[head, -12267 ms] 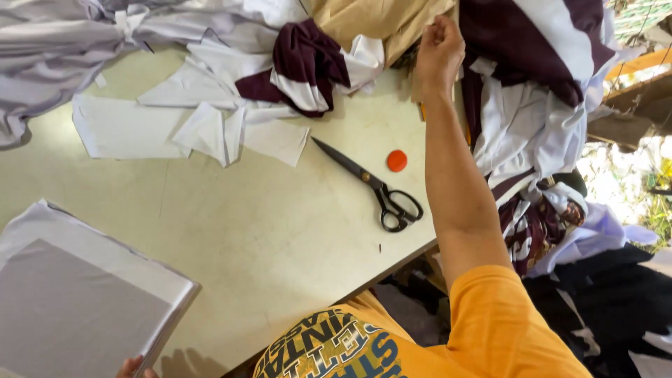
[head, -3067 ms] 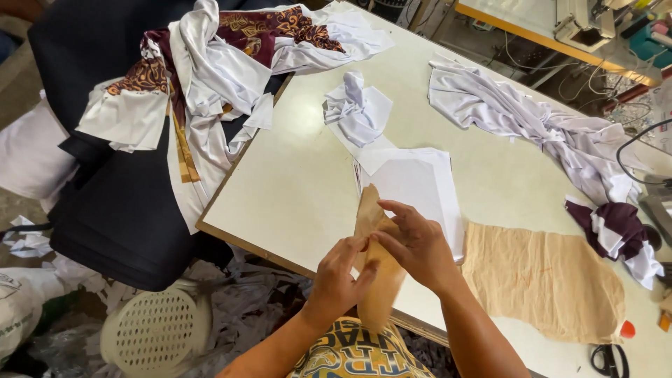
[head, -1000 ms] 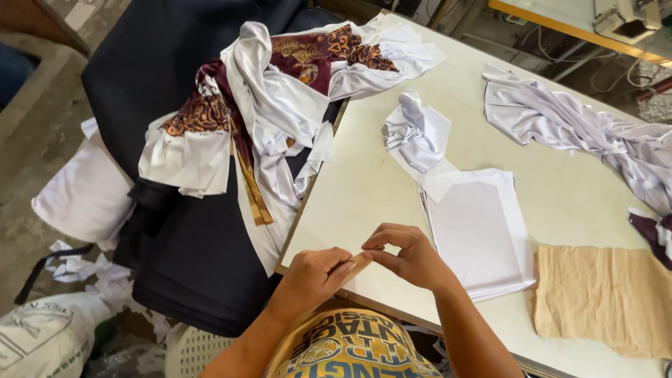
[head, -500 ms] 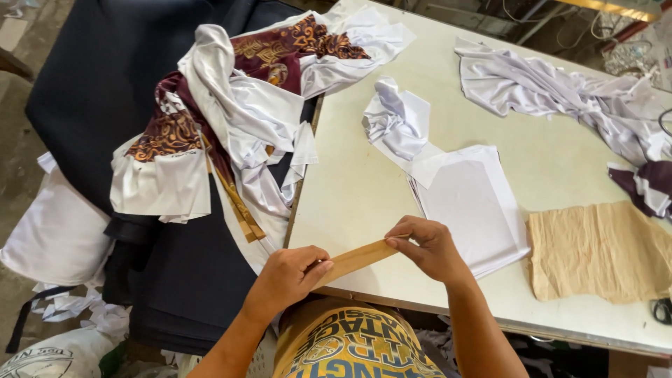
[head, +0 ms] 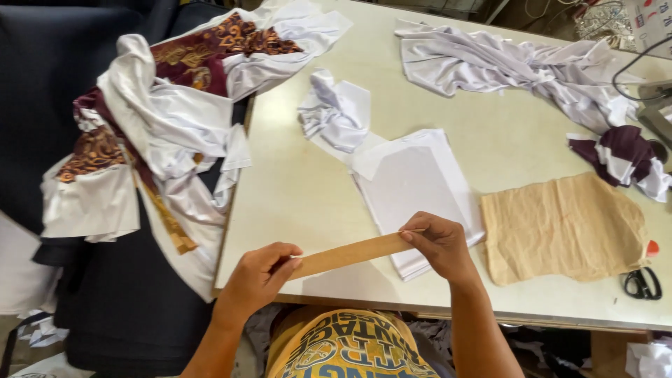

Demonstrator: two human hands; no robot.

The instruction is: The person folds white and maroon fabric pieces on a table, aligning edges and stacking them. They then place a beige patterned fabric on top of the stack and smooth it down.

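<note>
My left hand [head: 257, 274] and right hand [head: 439, 241] each pinch one end of a long folded tan paper strip [head: 350, 255], held over the pale counter [head: 308, 203]. It looks light and bendy, so the ends seem best.

My left hand [head: 257, 274] and right hand [head: 439, 243] pinch the two ends of a folded brown paper strip [head: 350, 255], held level over the near edge of the table [head: 308, 203]. Just past it lies a white fabric stack [head: 413, 185], with a crumpled tan paper sheet [head: 560, 224] to the right. Black scissors [head: 642, 283] sit at the far right edge.
</note>
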